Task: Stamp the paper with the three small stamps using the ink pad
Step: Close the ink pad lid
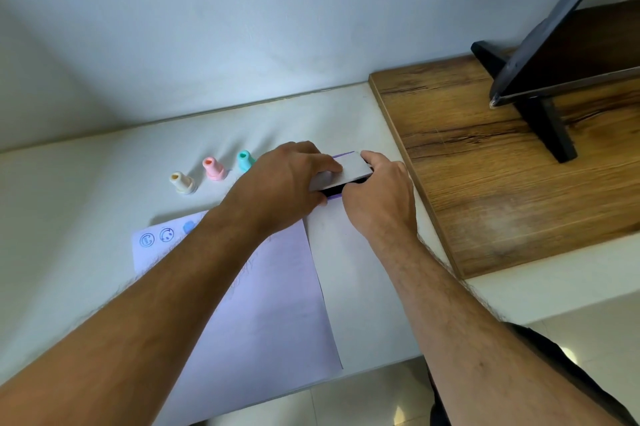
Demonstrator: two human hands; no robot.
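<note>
Resting between both hands: ink pad (pixel 343 172)

Looking forward and down from head height, close over a white counter (pixel 104 162). Facing a pale wall (pixel 242 10) at the counter's far edge. Taking in both forearms from the bottom corners, a wooden board (pixel 485 166) at right, floor tiles along the bottom edge.

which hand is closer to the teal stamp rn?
Left. The left hand sits right beside the teal stamp, partly covering its base, gripping the ink pad. The right hand holds the pad's far end, away from the stamp.
</note>
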